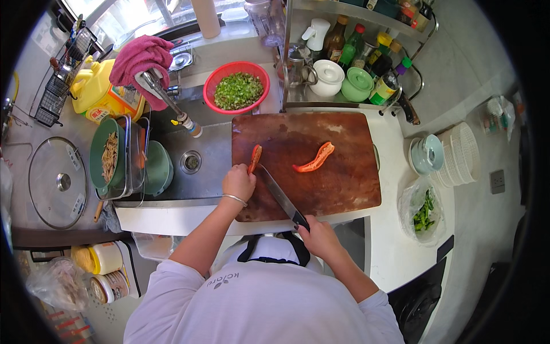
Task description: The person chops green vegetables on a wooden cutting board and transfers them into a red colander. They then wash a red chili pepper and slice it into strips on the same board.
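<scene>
My left hand (pixel 239 182) holds a piece of red chili pepper (pixel 255 158) at the left part of a wooden cutting board (pixel 343 189). In my right hand (pixel 320 236) is the black handle of a kitchen knife (pixel 279 192); its blade lies slantwise over the board, the tip close to the held pepper. A split red pepper half (pixel 316 159), inner side up, rests on the board to the right of the blade. Behind the board's left corner, a red plastic basket (pixel 208 88) contains chopped green vegetable pieces (pixel 238 91).
A metal sink (pixel 206 142) with a towel-draped faucet (pixel 165 92) adjoins the board's left side. Bottles and lidded pots fill a rack (pixel 318 104) behind. At right are stacked bowls (pixel 429 155) and a bag of green peppers (pixel 423 215); another knife (pixel 408 107) hangs by the rack.
</scene>
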